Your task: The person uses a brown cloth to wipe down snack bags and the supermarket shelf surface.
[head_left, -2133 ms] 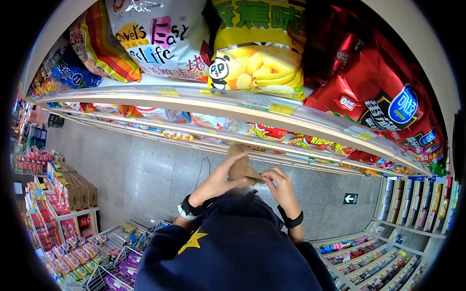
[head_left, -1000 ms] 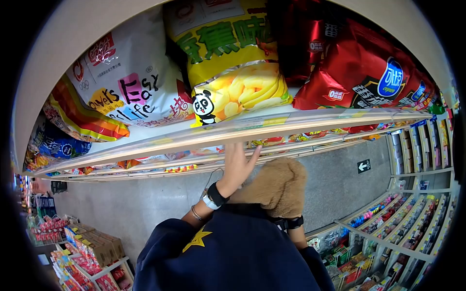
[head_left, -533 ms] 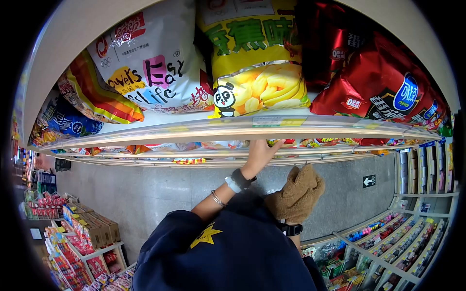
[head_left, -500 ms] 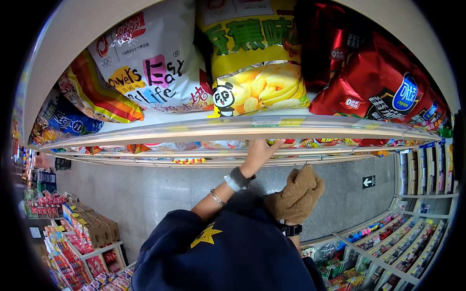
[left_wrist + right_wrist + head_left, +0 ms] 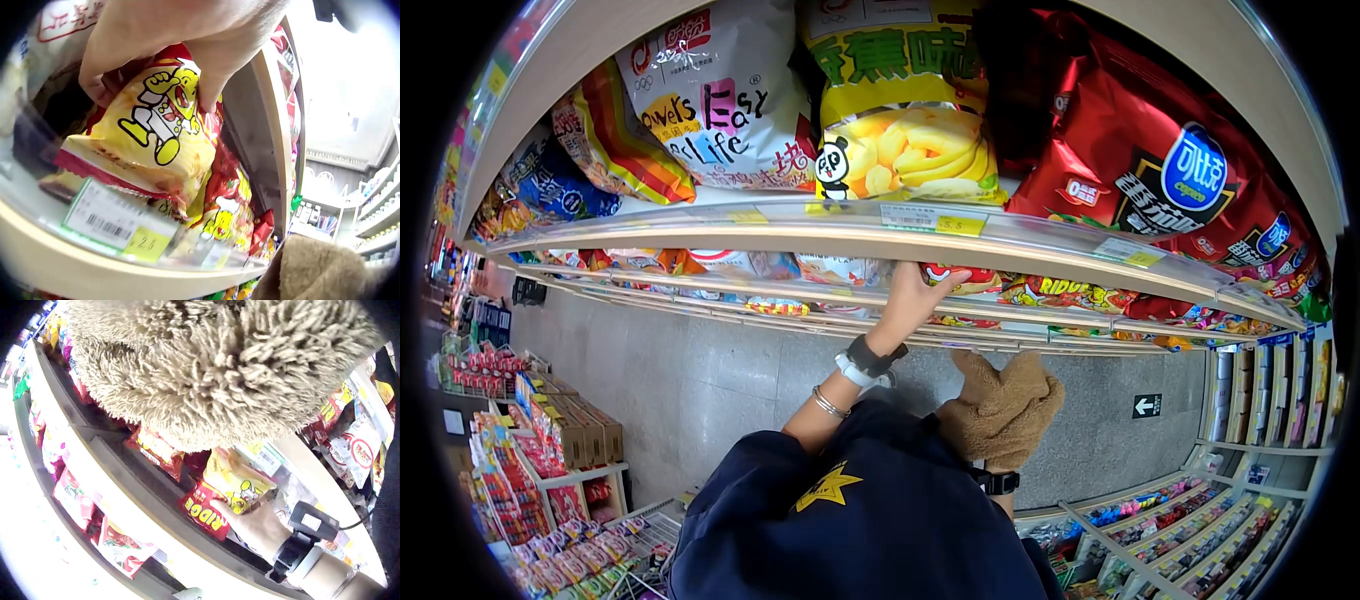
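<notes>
My left hand (image 5: 907, 303) reaches into the second shelf, below the top one. In the left wrist view its thumb and fingers grip the upper part of a chip bag (image 5: 159, 128), yellow and red with a cartoon chef on it. The bag leans at the shelf's front, just behind a price tag (image 5: 112, 219). My right hand is hidden inside a brown fluffy mitt (image 5: 1003, 410), held over the floor in front of the shelves. Shaggy pile of this mitt fills the top of the right wrist view, where the left hand (image 5: 262, 528) shows at the bags.
Large snack bags stand on the top shelf, among them a yellow banana-flavoured bag (image 5: 905, 150) and a red bag (image 5: 1120, 150). The clear shelf lip (image 5: 760, 215) runs above my left hand. Stacked cartons (image 5: 585, 430) are at the left, and low racks (image 5: 1160, 530) at the right.
The brown mitt, earlier handled by both hands, now covers the right hand. My left hand has moved from it up to the second shelf and taken hold of the chip bag.
</notes>
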Demonstrator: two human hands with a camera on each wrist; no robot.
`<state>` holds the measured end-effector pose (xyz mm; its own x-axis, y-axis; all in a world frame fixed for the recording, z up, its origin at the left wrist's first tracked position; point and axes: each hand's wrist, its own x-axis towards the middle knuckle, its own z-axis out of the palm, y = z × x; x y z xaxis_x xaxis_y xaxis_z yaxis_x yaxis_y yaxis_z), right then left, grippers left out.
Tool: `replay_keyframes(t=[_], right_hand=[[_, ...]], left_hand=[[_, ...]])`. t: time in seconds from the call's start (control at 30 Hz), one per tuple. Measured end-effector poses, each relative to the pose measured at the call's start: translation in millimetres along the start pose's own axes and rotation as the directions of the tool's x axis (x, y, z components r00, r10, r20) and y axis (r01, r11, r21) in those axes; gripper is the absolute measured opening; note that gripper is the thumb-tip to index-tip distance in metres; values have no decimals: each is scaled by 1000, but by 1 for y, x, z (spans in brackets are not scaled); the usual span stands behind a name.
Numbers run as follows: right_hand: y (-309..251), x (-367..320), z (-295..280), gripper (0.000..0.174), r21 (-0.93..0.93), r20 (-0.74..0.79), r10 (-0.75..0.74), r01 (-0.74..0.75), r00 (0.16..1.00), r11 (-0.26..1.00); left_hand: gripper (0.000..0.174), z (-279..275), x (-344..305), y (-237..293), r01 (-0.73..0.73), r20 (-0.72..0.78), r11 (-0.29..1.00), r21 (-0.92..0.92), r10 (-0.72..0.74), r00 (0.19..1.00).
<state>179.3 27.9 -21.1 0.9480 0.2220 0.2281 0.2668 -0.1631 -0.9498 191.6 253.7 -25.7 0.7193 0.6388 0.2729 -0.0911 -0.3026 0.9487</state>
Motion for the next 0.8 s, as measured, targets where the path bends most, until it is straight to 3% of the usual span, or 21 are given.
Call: replay_keyframes(t=[0.1, 0.17, 0.2, 0.3, 0.43, 0.5, 0.57, 0.6, 0.7, 0.77, 0.8], right_hand=[[5, 10, -27, 34, 317, 5, 172, -164, 985, 934], [7, 15, -45, 33, 428, 29, 218, -209, 975, 879], [9, 17, -53, 33, 463, 43, 228, -222, 973, 858], [16, 21, -71, 33, 495, 90, 234, -248, 968, 833], [21, 25, -93, 32, 427, 209, 151, -229, 966, 875], [18, 24, -105, 32, 332, 299, 40, -143, 953, 932], [10, 21, -114, 31, 213, 412, -125, 38, 902, 976], [7, 19, -117, 31, 174, 469, -216, 150, 856, 973], [-3, 3, -114, 31, 113, 583, -455, 488, 673, 866], [-1, -12, -107, 30, 77, 577, -516, 586, 633, 806], [0, -17, -104, 30, 63, 564, -517, 591, 644, 804]], left_hand=[[58, 4, -13, 26, 49, -57, 984, -171, -59, 997], [63, 6, -24, 41, 34, -84, 961, -275, -59, 995], [66, 7, -32, 49, 99, -45, 942, -322, -120, 992], [68, 14, -63, 66, 206, -20, 898, -388, -232, 973], [73, 29, -122, 66, 241, -80, 921, -306, -278, 957], [75, 40, -153, 68, 285, -74, 933, -220, -308, 949], [78, 56, -189, 61, 339, -59, 941, -15, -340, 939], [80, 62, -200, 68, 368, -28, 930, -24, -368, 929], [80, 86, -223, 100, 426, -22, 903, 51, -425, 905], [77, 102, -240, 104, 463, -38, 871, 166, -464, 885], [77, 105, -248, 99, 384, -42, 912, 143, -382, 923]])
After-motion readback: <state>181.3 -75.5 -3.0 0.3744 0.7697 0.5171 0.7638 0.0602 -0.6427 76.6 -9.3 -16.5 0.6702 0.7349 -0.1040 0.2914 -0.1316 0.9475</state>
